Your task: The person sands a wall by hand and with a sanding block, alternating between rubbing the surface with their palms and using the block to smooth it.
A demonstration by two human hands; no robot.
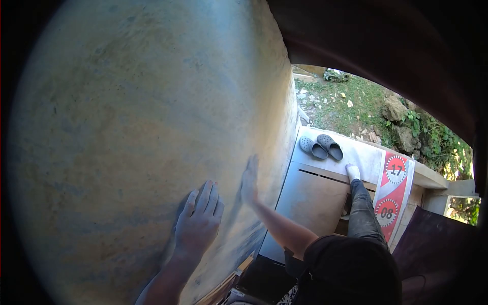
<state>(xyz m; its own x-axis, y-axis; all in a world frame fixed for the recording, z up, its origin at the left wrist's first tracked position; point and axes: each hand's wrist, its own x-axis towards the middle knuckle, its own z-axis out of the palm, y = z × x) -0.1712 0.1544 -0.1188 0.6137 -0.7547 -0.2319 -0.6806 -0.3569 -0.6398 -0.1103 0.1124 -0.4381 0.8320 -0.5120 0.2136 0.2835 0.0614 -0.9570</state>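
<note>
Head view shows the bare left hand (199, 218), fingers slightly spread, and bare right hand (249, 184), fingers together, both empty at the mottled beige wall (127, 127) before them, finished and unfinished parts indistinguishable.

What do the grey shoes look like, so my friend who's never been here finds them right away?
Start at the big blotchy wall, then go right to the pale ledge beside the grass. On the end nearest the wall sit two grey clogs, side by side. Little holes dot their toes, while the red and white strip farther along shows big numbers instead.
</note>
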